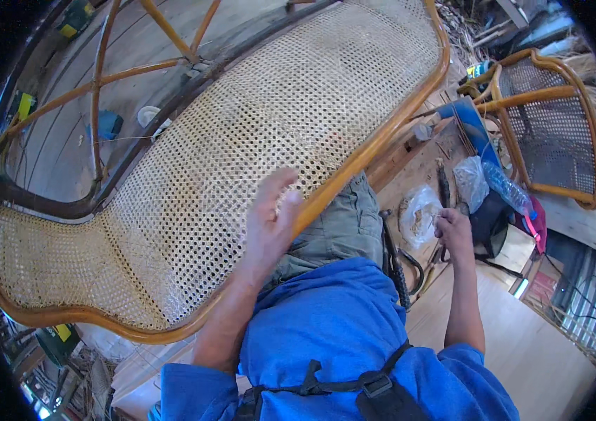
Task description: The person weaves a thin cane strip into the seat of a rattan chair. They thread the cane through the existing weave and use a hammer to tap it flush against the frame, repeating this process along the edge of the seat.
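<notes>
Here, the left hand (273,217) lies spread flat on the woven seat (242,154), while the right hand (452,231) pinches something tiny well beside it.

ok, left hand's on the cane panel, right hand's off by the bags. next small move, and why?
Probably bring the right hand back to the woven cane panel. It reaches among the clear plastic bags on the wooden floor and seems to pinch something thin, too small to tell. The left hand rests flat on the weave by the frame rim, as if holding a spot.
</notes>
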Demonstrator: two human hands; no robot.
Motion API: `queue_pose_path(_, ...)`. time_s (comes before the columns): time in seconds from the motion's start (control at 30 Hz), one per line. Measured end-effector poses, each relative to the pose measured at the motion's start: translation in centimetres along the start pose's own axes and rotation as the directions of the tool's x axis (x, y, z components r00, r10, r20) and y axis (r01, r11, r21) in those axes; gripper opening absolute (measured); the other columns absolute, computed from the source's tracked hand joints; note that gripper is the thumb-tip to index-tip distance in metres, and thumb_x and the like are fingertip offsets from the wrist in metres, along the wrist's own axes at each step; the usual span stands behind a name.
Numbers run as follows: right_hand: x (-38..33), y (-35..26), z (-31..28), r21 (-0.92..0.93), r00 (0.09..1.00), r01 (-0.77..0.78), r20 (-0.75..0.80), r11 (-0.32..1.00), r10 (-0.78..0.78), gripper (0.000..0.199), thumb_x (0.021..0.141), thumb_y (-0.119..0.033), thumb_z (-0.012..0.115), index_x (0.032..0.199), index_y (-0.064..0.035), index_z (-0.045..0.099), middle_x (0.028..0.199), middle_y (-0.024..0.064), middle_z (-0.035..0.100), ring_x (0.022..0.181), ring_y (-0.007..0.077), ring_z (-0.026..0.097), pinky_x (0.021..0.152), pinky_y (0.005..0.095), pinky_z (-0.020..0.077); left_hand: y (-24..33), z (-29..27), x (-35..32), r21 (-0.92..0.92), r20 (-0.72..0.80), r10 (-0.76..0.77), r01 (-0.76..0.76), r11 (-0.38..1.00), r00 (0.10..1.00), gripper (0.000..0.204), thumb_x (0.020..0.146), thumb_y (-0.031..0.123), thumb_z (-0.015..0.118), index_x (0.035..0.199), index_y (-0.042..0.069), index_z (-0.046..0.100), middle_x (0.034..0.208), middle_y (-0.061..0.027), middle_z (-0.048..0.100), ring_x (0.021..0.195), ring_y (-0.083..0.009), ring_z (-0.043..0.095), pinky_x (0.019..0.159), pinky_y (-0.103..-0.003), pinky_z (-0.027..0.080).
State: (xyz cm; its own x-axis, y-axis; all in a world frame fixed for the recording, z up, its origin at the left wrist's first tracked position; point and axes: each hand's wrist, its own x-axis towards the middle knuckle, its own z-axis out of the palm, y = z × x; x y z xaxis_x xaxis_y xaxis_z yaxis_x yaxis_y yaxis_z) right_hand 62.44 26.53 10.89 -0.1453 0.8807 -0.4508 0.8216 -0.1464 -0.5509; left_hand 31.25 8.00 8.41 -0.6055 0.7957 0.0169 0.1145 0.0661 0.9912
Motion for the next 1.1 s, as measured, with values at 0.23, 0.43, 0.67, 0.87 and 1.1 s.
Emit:
queue_pose_path(0.23,-5.2,-14.8,5.0,0.164,0.913,0.183,0.337,0.969,-0.229,0.010,0.084,-0.010,0.058,0.086,-0.0017,0.063,0.061,0.0001,0.056,0.052,0.0062,0.052,0.046,0.0211,0.0397,-1.4,4.8,3.8,-0.766,0.590,-0.071,0.585,0.267,0.805,0.070,0.094,0.058,0.027,0.114,-0.003,0.055,0.112,-0.0124,0.060,0.105,-0.0225,0.056,0.095,-0.035,0.042)
queue_pose_path(0.43,-4.0,-20.3,14.6,-0.071,0.675,0.701,0.388,0.709,-0.628,0.012,0.084,-0.009,0.058,0.091,-0.0014,0.065,0.068,0.0059,0.061,0.055,0.0104,0.056,0.051,0.0256,0.0450,-2.9,2.0,2.7,-0.869,0.491,-0.175,0.469,-0.157,0.853,0.065,0.095,0.056,0.027,0.113,0.000,0.057,0.108,-0.0138,0.062,0.100,-0.0245,0.060,0.089,-0.038,0.048)
queue_pose_path(0.67,-5.3,-24.4,19.7,0.140,0.721,0.492,0.488,0.859,-0.492,0.015,0.084,-0.001,0.055,0.096,-0.0003,0.064,0.076,0.0039,0.063,0.064,0.0077,0.057,0.053,0.0231,0.0469,-8.1,-0.8,1.9,-0.948,0.258,-0.243,0.196,-0.249,0.935,0.046,0.098,0.044,0.035,0.098,0.005,0.059,0.088,-0.0075,0.062,0.077,-0.0210,0.062,0.070,-0.036,0.054)
queue_pose_path(0.87,-3.2,-25.9,21.5,0.252,0.733,0.527,0.348,0.812,-0.584,0.013,0.084,-0.001,0.058,0.095,0.0025,0.064,0.077,0.0006,0.062,0.070,0.0065,0.055,0.061,0.0213,0.0462,-6.3,-4.4,1.8,-0.948,0.294,-0.444,0.317,-0.025,0.846,0.032,0.096,0.039,0.043,0.088,0.011,0.057,0.070,0.0019,0.055,0.057,-0.0107,0.049,0.047,-0.024,0.039)
queue_pose_path(1.1,-2.6,-27.1,24.2,0.296,0.689,0.590,0.301,0.751,-0.660,0.013,0.084,-0.004,0.062,0.096,0.0009,0.064,0.083,-0.0003,0.062,0.072,0.0055,0.054,0.064,0.0197,0.0451,-4.4,-5.7,2.2,-0.919,0.194,-0.458,0.324,0.223,0.867,0.017,0.091,0.028,0.058,0.085,0.012,0.057,0.065,0.0035,0.051,0.049,-0.0071,0.043,0.041,-0.022,0.032)
